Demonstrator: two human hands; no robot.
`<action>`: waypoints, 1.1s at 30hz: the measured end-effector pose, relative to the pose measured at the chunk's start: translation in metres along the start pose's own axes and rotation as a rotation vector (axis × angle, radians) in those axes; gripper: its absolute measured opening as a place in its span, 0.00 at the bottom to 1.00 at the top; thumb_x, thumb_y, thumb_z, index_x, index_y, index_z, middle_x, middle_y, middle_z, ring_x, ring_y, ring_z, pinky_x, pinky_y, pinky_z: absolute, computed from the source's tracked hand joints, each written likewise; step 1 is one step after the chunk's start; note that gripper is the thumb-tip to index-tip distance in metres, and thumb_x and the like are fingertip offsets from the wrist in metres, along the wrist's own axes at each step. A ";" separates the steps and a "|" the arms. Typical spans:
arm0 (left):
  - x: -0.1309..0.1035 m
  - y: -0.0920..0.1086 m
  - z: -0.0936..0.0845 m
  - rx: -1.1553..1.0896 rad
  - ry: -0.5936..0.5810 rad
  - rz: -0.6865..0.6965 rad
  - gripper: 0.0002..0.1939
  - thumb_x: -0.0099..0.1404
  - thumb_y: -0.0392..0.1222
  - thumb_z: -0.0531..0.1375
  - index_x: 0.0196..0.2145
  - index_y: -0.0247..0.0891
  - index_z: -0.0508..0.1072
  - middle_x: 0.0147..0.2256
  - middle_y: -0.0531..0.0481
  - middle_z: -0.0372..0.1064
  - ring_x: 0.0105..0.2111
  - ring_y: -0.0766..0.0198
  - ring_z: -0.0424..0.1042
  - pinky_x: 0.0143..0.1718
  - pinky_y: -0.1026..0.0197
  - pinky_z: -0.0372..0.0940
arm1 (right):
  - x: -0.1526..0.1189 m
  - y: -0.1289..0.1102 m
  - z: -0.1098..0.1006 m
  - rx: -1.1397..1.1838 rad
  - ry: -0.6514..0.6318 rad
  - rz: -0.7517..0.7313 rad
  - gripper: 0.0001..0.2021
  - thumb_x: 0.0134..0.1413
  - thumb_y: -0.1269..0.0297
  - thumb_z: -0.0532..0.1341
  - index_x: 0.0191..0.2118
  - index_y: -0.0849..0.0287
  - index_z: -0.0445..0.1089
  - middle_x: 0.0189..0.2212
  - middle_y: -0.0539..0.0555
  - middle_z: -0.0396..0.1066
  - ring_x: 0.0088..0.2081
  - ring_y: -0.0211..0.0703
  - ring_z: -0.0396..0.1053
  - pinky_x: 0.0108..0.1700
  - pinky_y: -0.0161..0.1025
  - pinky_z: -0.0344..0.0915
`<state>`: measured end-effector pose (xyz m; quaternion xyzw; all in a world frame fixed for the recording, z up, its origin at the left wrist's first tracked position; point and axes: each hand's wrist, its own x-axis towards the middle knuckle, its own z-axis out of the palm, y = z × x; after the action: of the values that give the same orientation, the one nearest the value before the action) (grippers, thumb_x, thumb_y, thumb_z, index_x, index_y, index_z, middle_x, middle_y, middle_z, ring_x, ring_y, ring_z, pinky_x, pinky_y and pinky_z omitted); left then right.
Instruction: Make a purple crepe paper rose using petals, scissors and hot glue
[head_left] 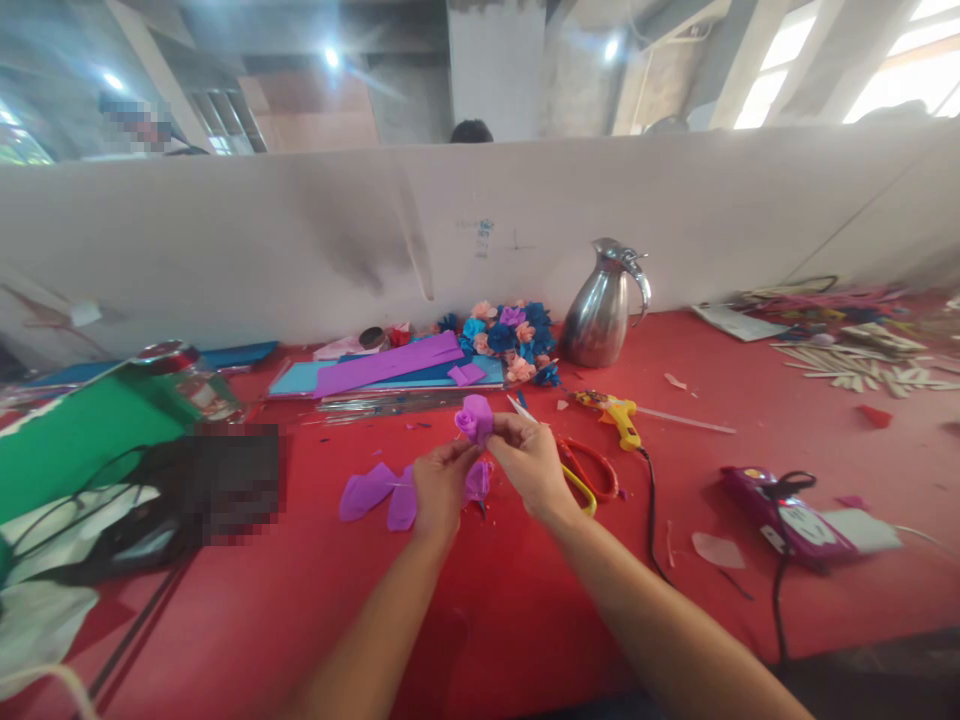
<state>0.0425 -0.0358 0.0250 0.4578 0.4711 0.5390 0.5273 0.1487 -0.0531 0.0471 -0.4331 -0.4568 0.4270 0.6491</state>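
A purple paper flower (471, 417) with a rolled centre is held up between both hands. My left hand (439, 490) pinches it from below and the left. On its right side, the fingers of my right hand (531, 465) are closed on the flower's outer petal. Loose purple paper petals (367, 492) lie on the table left of and behind my left hand. Scissors with red handles (592, 470) lie just right of my right hand, partly hidden by it. A yellow handle shows beside them.
A yellow glue gun (621, 420) lies to the right, its black cord running forward. Behind stand a metal jug (600, 310) and a heap of paper flowers (514, 340). Purple paper strips (390, 365) lie back left; a purple power strip (787, 515) sits right.
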 end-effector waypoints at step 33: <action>0.006 -0.011 -0.008 0.052 0.005 0.038 0.15 0.49 0.47 0.67 0.35 0.39 0.81 0.31 0.47 0.79 0.33 0.56 0.75 0.36 0.60 0.64 | -0.001 0.003 -0.001 -0.141 -0.023 0.034 0.08 0.43 0.67 0.61 0.32 0.59 0.75 0.30 0.53 0.77 0.34 0.45 0.73 0.41 0.41 0.67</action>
<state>0.0361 -0.0299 0.0135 0.4789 0.4773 0.5377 0.5037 0.1489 -0.0533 0.0435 -0.4803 -0.4859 0.4098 0.6044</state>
